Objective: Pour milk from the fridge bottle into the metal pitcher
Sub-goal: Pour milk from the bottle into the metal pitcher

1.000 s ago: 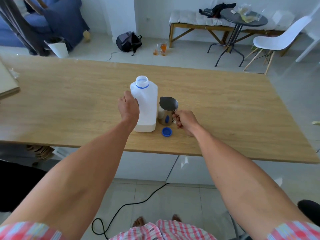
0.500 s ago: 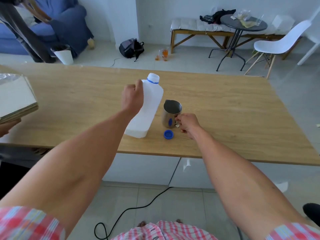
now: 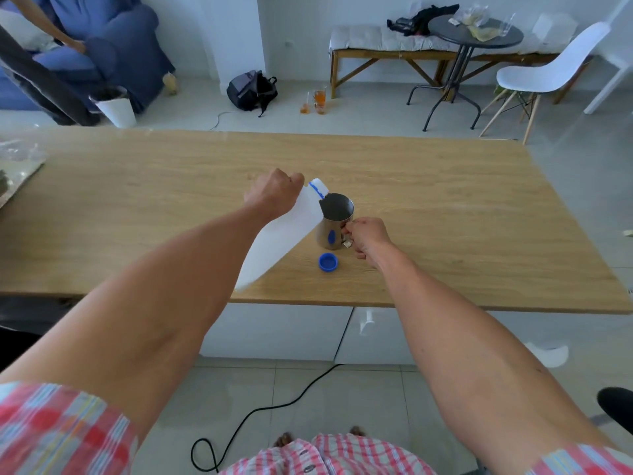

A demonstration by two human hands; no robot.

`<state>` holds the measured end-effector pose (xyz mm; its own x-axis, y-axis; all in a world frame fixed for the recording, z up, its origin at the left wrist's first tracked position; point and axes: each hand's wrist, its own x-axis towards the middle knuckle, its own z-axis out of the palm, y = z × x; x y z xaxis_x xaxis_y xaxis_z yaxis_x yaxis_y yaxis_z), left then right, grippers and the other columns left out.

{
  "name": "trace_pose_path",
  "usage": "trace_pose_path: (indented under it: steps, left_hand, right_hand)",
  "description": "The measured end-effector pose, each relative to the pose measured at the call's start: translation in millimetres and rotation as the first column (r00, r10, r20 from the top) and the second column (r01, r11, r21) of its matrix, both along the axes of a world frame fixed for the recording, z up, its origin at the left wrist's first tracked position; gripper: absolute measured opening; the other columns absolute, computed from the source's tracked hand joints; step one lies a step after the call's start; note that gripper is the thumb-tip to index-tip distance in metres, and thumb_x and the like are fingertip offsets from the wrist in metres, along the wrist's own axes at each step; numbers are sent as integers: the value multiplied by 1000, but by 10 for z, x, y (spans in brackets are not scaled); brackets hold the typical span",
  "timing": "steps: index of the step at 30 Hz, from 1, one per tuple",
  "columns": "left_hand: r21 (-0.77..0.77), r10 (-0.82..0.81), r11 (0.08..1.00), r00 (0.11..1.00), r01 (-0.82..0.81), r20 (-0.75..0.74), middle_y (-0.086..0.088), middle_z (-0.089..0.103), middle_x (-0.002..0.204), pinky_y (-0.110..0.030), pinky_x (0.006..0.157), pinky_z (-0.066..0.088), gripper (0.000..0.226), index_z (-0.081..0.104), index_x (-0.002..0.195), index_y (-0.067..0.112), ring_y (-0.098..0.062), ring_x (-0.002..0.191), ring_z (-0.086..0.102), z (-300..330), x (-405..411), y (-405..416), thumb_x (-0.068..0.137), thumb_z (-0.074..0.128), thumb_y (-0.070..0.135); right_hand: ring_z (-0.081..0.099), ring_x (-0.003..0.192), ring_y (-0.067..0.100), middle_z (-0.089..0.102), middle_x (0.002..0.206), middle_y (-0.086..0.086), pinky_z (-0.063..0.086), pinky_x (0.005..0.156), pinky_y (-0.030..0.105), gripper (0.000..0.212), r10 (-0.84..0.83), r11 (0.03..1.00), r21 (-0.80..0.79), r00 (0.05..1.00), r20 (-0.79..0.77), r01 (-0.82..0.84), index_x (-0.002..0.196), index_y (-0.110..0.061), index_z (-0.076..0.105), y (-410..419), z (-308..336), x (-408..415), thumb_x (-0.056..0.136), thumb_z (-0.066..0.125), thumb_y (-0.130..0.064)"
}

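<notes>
The white plastic milk bottle [image 3: 279, 240], uncapped with a blue neck ring, is lifted off the table and tilted steeply to the right. Its mouth sits over the rim of the metal pitcher [image 3: 335, 219]. My left hand [image 3: 274, 193] grips the bottle near its top. My right hand [image 3: 366, 236] holds the pitcher's handle, and the pitcher stands upright on the wooden table [image 3: 445, 207]. The blue cap [image 3: 328, 261] lies on the table just in front of the pitcher. I cannot see a milk stream.
Flat packages [image 3: 17, 166] lie at the table's far left edge. Beyond the table are a backpack [image 3: 251, 89], drinks on the floor [image 3: 315, 101], a bench, a round black table [image 3: 474, 30] and a white chair [image 3: 544, 72]. A black cable [image 3: 260, 411] runs on the floor below.
My left hand has lifted the bottle from standing upright and tipped it rightward until its mouth reaches the pitcher's rim. My right hand has stayed on the pitcher's handle.
</notes>
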<state>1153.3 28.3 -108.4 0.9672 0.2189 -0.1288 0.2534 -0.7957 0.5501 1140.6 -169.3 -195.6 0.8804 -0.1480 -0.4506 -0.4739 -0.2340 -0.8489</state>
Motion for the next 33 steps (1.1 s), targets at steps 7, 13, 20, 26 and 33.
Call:
trace_pose_path:
  steps: [7, 13, 20, 26, 33]
  left_hand:
    - [102, -30, 994, 996, 38, -84, -5, 49, 73, -32, 59, 33, 39, 52, 73, 11, -21, 62, 46, -58, 2, -117, 98, 39, 38]
    - [134, -4, 991, 992, 22, -128, -4, 44, 72, -31, 55, 29, 32, 48, 71, 12, -21, 59, 40, -65, 7, -212, 97, 42, 30]
    - [212, -6, 977, 992, 34, -129, -4, 50, 72, -31, 55, 31, 32, 52, 73, 13, -20, 60, 44, -86, 34, -287, 99, 42, 29]
    - [267, -39, 961, 991, 73, -129, -5, 55, 77, -32, 61, 36, 31, 57, 82, 14, -21, 65, 50, -67, 64, -285, 101, 40, 33]
    - [303, -71, 947, 990, 105, -122, -6, 55, 79, -34, 70, 39, 29, 61, 93, 12, -29, 83, 58, -50, 72, -299, 100, 40, 32]
  right_hand:
    - [32, 41, 13, 57, 67, 6, 24, 41, 21, 23, 15, 1000, -16, 1000, 11, -15, 81, -9, 68, -11, -22, 25, 97, 52, -8]
    - [33, 43, 13, 61, 75, 7, 25, 42, 21, 23, 26, 1000, -17, 1000, 12, -26, 82, -11, 69, -26, -5, 22, 97, 52, -9]
    - [34, 42, 13, 63, 77, 8, 24, 41, 20, 25, 31, 999, -13, 999, 11, -31, 83, -11, 71, -33, -10, 32, 98, 50, -9]
    - [32, 35, 10, 63, 76, 7, 22, 40, 20, 27, 22, 1000, -20, 1000, 7, -22, 81, -11, 70, -31, 0, 36, 99, 50, -8]
    - [34, 39, 11, 64, 81, 9, 24, 39, 21, 27, 22, 999, -26, 1000, -7, -22, 85, -11, 71, -30, 8, 46, 99, 48, -7]
